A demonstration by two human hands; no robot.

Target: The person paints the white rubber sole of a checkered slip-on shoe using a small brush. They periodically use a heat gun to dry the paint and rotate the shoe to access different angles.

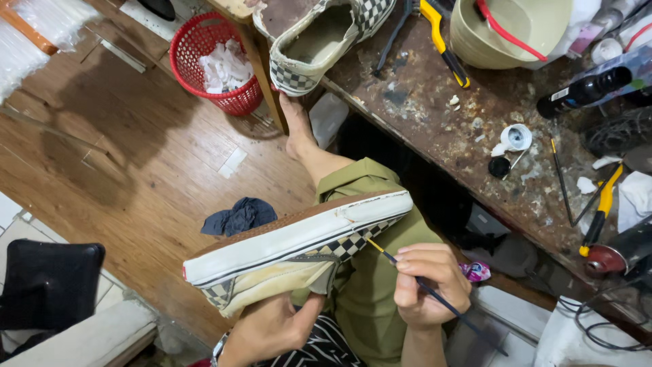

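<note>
My left hand [272,329] grips a checkerboard slip-on shoe [292,248] from below, holding it on its side with the white sole edge and brown outsole turned up. My right hand [428,282] pinches a thin dark brush [435,295] whose yellowish tip touches the checkered side near the sole seam. A second matching shoe [319,37] lies on the corner of the stained workbench [435,102]. My knee in olive trousers [367,285] is under the held shoe.
On the bench: a small open white pot with its black lid [513,139], a beige bucket [509,27], a dark bottle [584,92], yellow-handled tools [441,41]. On the wood floor: a red basket of rags [214,61], a dark cloth [239,216], a black stool [47,282].
</note>
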